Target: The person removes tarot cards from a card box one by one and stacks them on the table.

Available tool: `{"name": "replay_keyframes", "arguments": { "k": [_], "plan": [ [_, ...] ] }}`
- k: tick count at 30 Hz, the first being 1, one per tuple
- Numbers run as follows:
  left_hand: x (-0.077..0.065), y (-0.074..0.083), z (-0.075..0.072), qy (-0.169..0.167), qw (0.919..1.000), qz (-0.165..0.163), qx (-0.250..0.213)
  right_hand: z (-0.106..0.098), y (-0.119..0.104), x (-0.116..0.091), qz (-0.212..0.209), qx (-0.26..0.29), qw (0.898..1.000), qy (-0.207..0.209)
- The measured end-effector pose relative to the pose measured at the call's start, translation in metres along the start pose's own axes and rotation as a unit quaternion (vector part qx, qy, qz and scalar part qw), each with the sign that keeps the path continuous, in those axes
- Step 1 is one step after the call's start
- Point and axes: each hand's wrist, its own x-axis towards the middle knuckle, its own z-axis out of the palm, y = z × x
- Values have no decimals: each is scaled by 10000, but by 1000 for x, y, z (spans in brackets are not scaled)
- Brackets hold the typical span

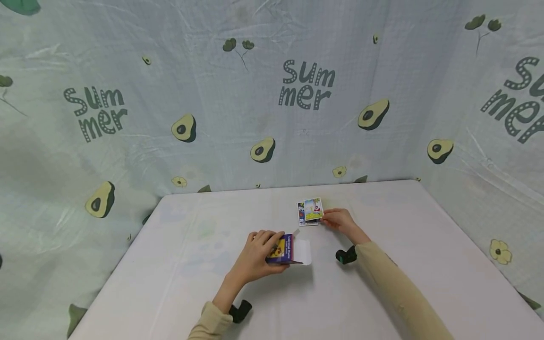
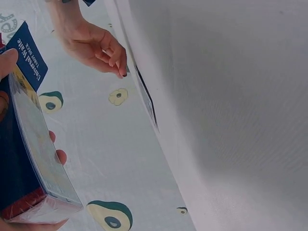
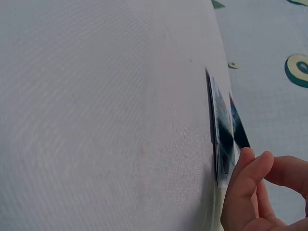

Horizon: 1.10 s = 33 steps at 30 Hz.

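My left hand (image 1: 258,255) holds a purple-blue tarot deck box (image 2: 29,154) above the table, its thumb and fingers on opposite sides. The lid flap (image 2: 30,57) stands open and bears the words "Universal Waite Tarot Deck". Farther back, my right hand (image 1: 340,220) pinches the edge of a picture card (image 1: 313,209) between thumb and fingertips. That card is tilted over other picture cards (image 3: 222,130) lying on the table, partly covering them. How many cards lie beneath cannot be told.
A white-covered table (image 1: 204,255) spreads under both hands. Behind it and along the sides hangs a pale cloth (image 1: 225,156) printed with avocados and "summer" lettering. Dark wrist-worn devices sit at the left wrist (image 1: 240,311) and the right wrist (image 1: 346,255).
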Motion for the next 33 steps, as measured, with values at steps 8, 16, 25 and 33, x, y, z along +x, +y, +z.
{"name": "replay_keyframes", "arguments": {
  "k": [8,16,25,33],
  "plan": [
    [0,-2,3,316,9991,276,96,5,1,10,225,-281,9983,452],
    [1,-1,3,153,9998,83,46,7,-10,-16,337,-275,9976,547],
    [1,0,3,26,10000,18,-2,7,-8,-13,324,-431,9968,587],
    [1,0,4,8,10000,54,62,7,-9,-12,373,-577,9958,599]
  ]
}}
